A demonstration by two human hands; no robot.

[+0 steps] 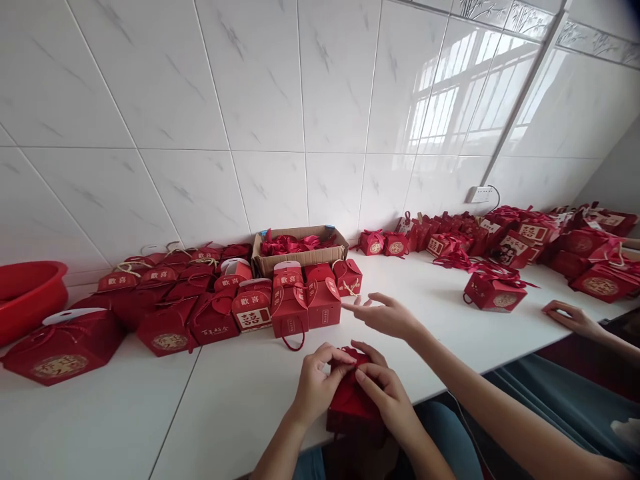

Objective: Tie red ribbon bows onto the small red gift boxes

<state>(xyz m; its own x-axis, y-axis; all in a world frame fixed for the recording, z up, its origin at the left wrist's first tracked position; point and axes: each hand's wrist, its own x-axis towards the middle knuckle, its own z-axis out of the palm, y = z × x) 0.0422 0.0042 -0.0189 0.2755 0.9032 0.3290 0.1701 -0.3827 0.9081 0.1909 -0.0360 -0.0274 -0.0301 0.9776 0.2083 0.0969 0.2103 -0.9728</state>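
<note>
White tiled wall (200, 100), white worktop (125, 413). Far left, red basin (27, 293); then row of boxes (200, 307), carton (300, 257) of ribbons (290, 241). At near edge, box (350, 403) between left hand (317, 387) and right hand (390, 400), both grips pinching its top flaps. Probably light, thin card, easily creased; best taken by the sides. Beyond, co-worker's hand (385, 315), fingers spread; further right, heap of boxes (525, 243).

One camera, worn on the person's head, looks forward and down across the white tabletop (235, 407) toward a glossy white tiled wall (250, 100) that fills the upper half of the frame. Closest to the lens, at bottom centre, the left hand (317, 383) and right hand (387, 397) pinch a small red paper box (350, 403). The tabletop's near edge crosses the lower right.
</note>
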